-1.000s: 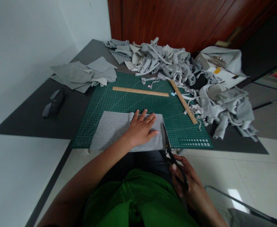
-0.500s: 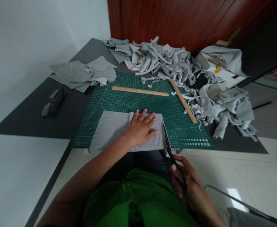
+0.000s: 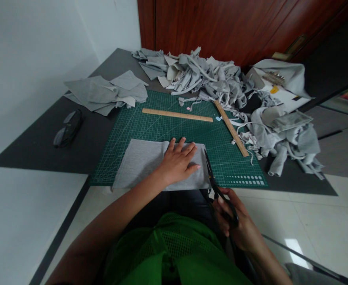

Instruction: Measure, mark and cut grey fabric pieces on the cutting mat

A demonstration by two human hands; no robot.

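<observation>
A grey piece of fabric [image 3: 142, 164] lies flat along the near edge of the green cutting mat [image 3: 174, 128]. Pressed on its right half, fingers spread, is my left hand [image 3: 178, 163]. My right hand [image 3: 235, 217] grips the black handles of a pair of scissors [image 3: 212, 178] just past the table's near edge. The scissor blades lie along the fabric's right edge, pointing away from me. How far apart the blades are is hard to make out.
Two wooden rulers, one crosswise [image 3: 176, 114] and one slanted [image 3: 230, 128], lie on the mat. Grey fabric sheets [image 3: 102, 93] and glasses [image 3: 68, 127] sit at left. Fabric scraps [image 3: 203, 75] heap along the back, and a white box [image 3: 273, 87] stands at right.
My right hand and the scissors have moved slightly forward along the fabric's right edge. My left hand stays on the fabric. The view has shifted a little.
</observation>
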